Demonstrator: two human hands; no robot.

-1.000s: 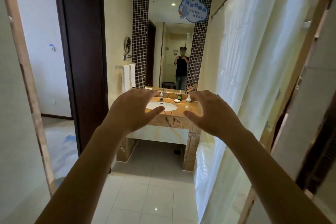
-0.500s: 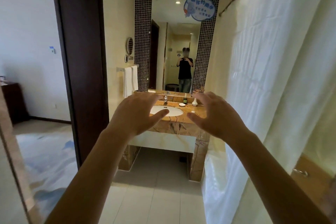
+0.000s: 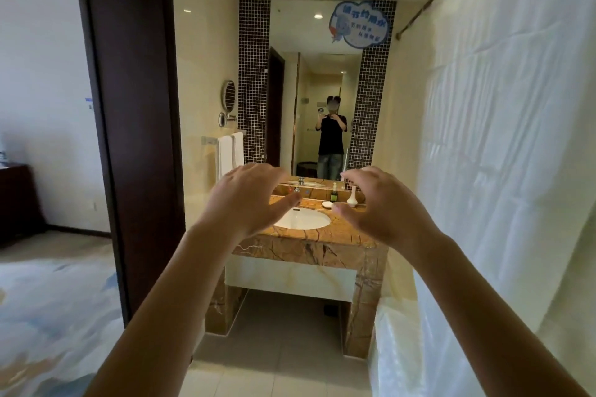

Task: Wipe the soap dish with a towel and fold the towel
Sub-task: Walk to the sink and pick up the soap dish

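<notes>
A small white soap dish (image 3: 326, 205) sits on the brown marble vanity counter (image 3: 309, 237) at the far end of the bathroom, right of the white basin (image 3: 303, 218). White towels (image 3: 229, 151) hang on a rail on the left wall beside the mirror. My left hand (image 3: 245, 200) and my right hand (image 3: 383, 206) are raised in front of me, fingers spread and curled, holding nothing. Both hands are well short of the counter, with the dish showing between them.
A dark wooden door frame (image 3: 135, 126) stands on the left. A white shower curtain (image 3: 503, 151) hangs along the right side. A dark bottle (image 3: 334, 193) and a white vase (image 3: 352, 196) stand behind the dish. Beige floor tiles (image 3: 277, 361) lead to the vanity.
The view has moved forward through the doorway toward the vanity, which looks larger now. Both hands stay raised and spread in the same pose.
</notes>
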